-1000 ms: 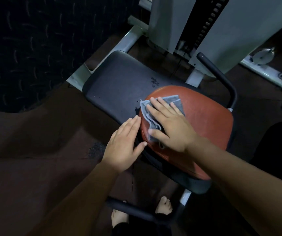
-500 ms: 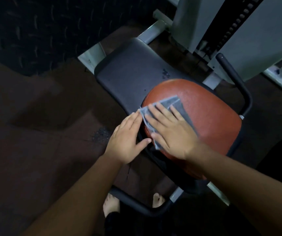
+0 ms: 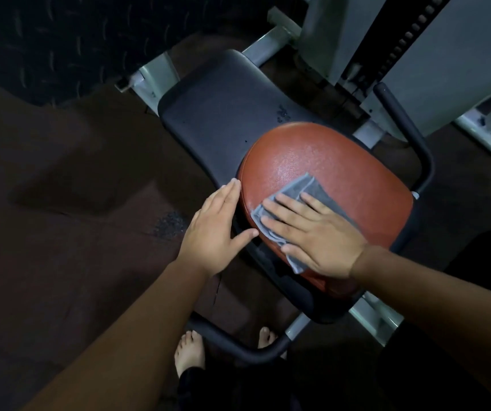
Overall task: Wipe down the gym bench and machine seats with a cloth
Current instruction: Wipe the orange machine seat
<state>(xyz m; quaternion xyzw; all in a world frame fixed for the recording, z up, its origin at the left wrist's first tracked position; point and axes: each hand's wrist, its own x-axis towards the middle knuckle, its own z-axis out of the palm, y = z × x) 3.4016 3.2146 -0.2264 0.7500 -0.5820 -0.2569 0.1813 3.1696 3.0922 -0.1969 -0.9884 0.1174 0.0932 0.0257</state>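
Cloth (image 3: 311, 189) lies under right hand (image 3: 319, 237) on seat (image 3: 342, 161).

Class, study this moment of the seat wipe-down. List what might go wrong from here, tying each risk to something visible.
The cloth lies crumpled under the flat right hand, so it may slip free on the red seat pad.
Specks on the black pad behind could be missed.
Bare toes sit beside the low black bar; a step might stub them.
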